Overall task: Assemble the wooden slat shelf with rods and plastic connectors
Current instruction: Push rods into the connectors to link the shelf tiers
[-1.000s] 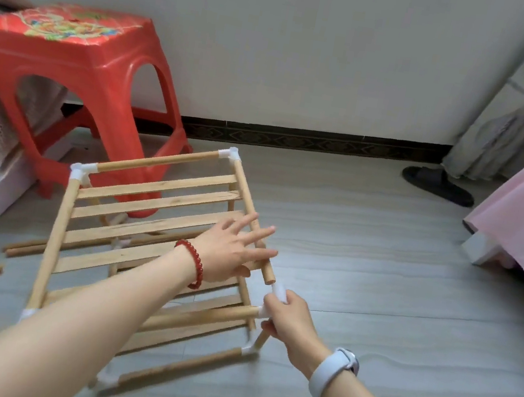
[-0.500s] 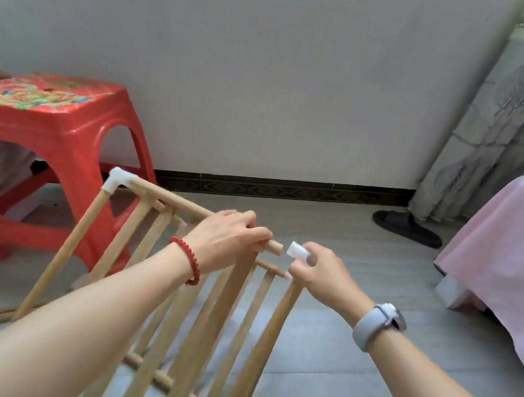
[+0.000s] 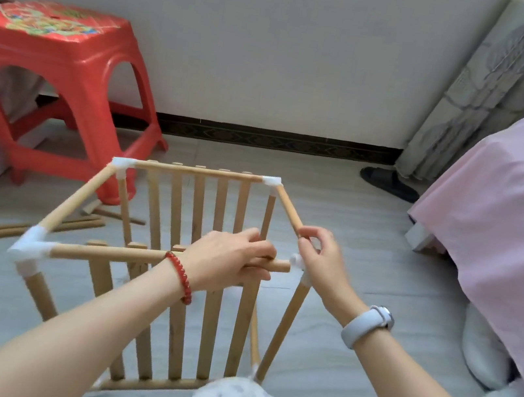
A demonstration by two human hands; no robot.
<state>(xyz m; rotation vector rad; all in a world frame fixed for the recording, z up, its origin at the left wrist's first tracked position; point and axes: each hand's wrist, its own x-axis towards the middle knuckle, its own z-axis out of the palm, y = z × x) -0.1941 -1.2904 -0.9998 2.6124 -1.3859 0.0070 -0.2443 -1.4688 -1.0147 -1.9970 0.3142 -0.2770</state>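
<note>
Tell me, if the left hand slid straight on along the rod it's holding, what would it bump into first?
Probably the white plastic connector that the right hand holds just past the free end of the rod; the left hand points that way.

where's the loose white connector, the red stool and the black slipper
white connector (image 3: 296,260), head view, on its white body beside the right hand's palm
red stool (image 3: 69,59), head view, on the front face under the seat
black slipper (image 3: 388,183), head view, on its upper strap

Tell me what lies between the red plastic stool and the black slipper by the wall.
In the head view, only bare grey floor and dark skirting lie between the red plastic stool and the black slipper.
</note>
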